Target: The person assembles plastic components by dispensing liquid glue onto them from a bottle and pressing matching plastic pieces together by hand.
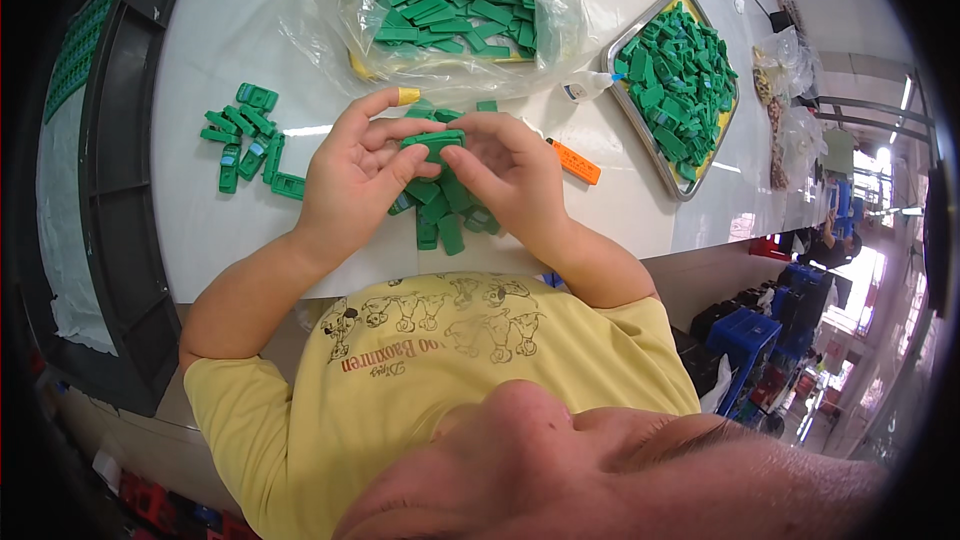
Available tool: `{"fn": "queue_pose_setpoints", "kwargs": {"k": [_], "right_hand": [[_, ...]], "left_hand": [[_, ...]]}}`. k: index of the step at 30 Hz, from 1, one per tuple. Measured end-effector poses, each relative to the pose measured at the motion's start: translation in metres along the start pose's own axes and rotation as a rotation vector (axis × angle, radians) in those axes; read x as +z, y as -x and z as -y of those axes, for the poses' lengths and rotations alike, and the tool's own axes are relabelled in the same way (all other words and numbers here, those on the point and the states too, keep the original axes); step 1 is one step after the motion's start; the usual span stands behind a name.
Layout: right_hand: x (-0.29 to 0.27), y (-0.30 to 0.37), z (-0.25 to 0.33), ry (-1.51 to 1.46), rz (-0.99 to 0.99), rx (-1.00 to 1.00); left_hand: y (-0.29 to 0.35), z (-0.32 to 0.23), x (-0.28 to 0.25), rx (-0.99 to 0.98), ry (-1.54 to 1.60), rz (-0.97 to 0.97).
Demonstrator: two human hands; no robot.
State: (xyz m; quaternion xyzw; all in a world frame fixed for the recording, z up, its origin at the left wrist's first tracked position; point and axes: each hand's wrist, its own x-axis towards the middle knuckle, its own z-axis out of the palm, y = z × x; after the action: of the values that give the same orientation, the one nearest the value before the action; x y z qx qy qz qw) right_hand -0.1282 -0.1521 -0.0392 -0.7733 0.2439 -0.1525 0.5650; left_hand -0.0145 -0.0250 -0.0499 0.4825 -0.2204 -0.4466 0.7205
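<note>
Between both hands, above the near part of the table, is a small oblong green plastic piece [432, 143]. My left hand [345, 165] grips its left end between thumb and fingers, and a yellow wrap covers one raised fingertip. The thumb and fingers of my right hand [515, 165] pinch the right end. Underneath, a loose heap of similar green pieces [450, 232] lies on the white table, partly hidden by my hands. More thick green pieces [257, 152] lie grouped to the left of my left hand.
A clear plastic bag [315, 0] full of flat green pieces lies at the back. Right of it are a white glue bottle [578, 90] with a blue tip, an orange block-shaped object [576, 162] and a metal-rimmed tray [645, 140] heaped with green pieces. A dark rack [125, 205] borders the left side.
</note>
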Motion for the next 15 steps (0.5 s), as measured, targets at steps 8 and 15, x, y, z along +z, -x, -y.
{"fn": "queue_pose_setpoints", "kwargs": {"k": [8, 15], "right_hand": [[-0.0057, -0.0044, -0.0009, -0.362, 0.120, 0.191], [-0.0032, -0.0027, -0.0090, -0.443, 0.111, 0.180]], "left_hand": [[-0.0037, 0.0028, -0.0009, -0.026, -0.071, -0.026], [-0.0039, 0.0009, 0.0047, -0.058, -0.077, -0.055]]}}
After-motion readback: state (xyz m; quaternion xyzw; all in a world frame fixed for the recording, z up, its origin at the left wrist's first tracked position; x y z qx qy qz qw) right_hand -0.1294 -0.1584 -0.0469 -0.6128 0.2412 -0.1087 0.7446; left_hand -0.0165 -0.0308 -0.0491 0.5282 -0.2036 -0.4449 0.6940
